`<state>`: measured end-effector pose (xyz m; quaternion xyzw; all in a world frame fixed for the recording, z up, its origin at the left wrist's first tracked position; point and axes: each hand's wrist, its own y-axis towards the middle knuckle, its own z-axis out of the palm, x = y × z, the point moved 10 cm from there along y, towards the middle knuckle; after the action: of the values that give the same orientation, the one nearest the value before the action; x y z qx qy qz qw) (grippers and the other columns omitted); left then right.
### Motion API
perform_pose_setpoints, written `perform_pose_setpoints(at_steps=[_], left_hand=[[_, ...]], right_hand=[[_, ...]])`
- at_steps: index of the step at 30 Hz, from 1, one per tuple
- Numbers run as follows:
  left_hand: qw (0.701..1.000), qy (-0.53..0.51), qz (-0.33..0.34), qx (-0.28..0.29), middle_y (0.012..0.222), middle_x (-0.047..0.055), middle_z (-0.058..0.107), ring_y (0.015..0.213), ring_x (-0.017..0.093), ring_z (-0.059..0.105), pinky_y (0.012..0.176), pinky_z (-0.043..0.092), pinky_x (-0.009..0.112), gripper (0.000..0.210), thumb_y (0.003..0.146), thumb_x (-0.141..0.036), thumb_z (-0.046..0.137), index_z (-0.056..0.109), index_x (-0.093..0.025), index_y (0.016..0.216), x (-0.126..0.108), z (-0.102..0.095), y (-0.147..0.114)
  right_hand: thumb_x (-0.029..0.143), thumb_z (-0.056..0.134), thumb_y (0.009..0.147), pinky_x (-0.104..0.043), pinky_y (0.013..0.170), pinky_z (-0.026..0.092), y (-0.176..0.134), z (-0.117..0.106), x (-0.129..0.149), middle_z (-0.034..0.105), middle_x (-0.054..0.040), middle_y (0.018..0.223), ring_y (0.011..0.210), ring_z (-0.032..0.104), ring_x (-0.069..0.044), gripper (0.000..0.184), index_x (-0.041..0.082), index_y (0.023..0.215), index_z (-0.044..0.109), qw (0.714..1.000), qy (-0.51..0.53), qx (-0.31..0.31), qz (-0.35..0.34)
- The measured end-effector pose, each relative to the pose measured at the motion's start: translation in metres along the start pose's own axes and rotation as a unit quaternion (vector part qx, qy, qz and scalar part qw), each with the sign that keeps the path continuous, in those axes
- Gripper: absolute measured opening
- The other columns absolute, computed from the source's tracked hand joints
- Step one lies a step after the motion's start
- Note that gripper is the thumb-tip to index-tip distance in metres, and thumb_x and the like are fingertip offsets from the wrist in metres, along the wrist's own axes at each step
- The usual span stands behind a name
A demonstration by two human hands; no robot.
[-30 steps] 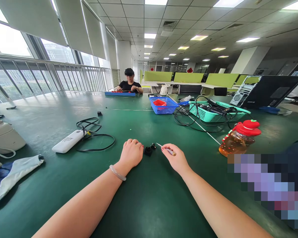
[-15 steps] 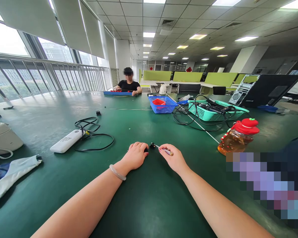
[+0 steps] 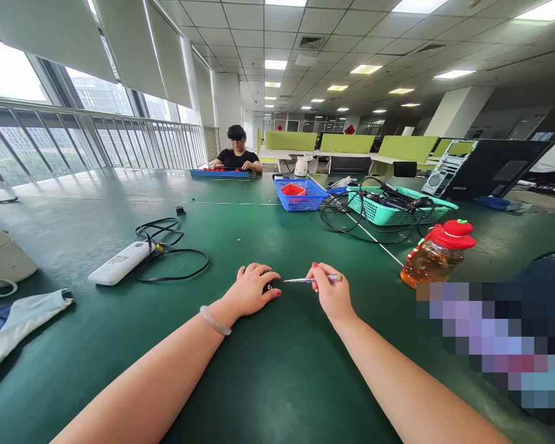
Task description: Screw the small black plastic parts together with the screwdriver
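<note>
My left hand [image 3: 255, 288] is closed around a small black part [image 3: 269, 286] just above or on the green tabletop. Most of that part is hidden under the fingers, so its kind cannot be made out. In my right hand [image 3: 332, 291] is a small screwdriver [image 3: 324, 279] with a clear handle, gripped between thumb and fingers. Its thin metal shaft points left, and the tip is a short gap away from the left hand's fingers.
On the left lie a white power strip [image 3: 121, 264] with a coiled black cable, and a blue-white cloth [image 3: 21, 320]. At right are a red-capped bottle [image 3: 437, 256], a teal basket [image 3: 388, 213] of cables and a blue basket [image 3: 301, 200]. A person [image 3: 237, 151] sits across the table.
The screwdriver has drawn back to the right, and its tip has left the black part. The part is now within my left fingers, where before it showed beyond them.
</note>
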<state>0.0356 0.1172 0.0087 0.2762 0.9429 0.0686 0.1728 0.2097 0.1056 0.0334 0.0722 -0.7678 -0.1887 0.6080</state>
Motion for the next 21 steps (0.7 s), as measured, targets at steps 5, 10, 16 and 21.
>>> perform_pose_setpoints(at_steps=[5,10,16,21], left_hand=[[1.000,-0.007,0.001,0.013,0.120,0.006,0.061,0.119,0.029,0.049,0.106,0.031,0.061,0.028,0.092,-0.048,0.047,0.062,-0.028,0.106,-0.007,0.000,-0.002],[1.000,0.007,0.001,0.020,0.115,0.008,0.059,0.113,0.028,0.051,0.103,0.032,0.063,0.025,0.093,-0.044,0.047,0.059,-0.024,0.099,-0.024,0.002,-0.008],[0.998,0.012,0.039,0.048,0.114,0.006,0.058,0.111,0.025,0.052,0.106,0.033,0.056,0.015,0.093,-0.036,0.048,0.057,-0.025,0.099,-0.048,-0.009,-0.058],[0.998,0.022,-0.019,0.059,0.117,0.004,0.060,0.109,0.023,0.054,0.108,0.036,0.049,0.013,0.091,-0.032,0.048,0.058,-0.028,0.098,-0.010,-0.039,-0.134]], right_hand=[[0.054,0.047,0.088,-0.026,0.049,0.033,0.000,-0.001,0.002,0.043,0.0022,0.049,0.048,0.042,-0.013,0.047,0.021,0.056,0.054,1.000,-0.007,-0.002,-0.004],[0.053,0.045,0.089,-0.027,0.052,0.034,-0.002,0.002,0.010,0.043,0.0025,0.049,0.049,0.044,-0.013,0.047,0.021,0.057,0.053,0.998,-0.039,0.012,-0.037],[0.053,0.044,0.089,-0.027,0.051,0.033,-0.003,0.002,0.013,0.043,0.0024,0.049,0.050,0.043,-0.013,0.047,0.021,0.056,0.053,0.999,-0.034,0.016,-0.039],[0.054,0.045,0.088,-0.026,0.050,0.033,-0.001,0.002,0.010,0.043,0.0024,0.049,0.049,0.043,-0.013,0.047,0.021,0.056,0.054,0.999,-0.037,0.011,-0.034]])
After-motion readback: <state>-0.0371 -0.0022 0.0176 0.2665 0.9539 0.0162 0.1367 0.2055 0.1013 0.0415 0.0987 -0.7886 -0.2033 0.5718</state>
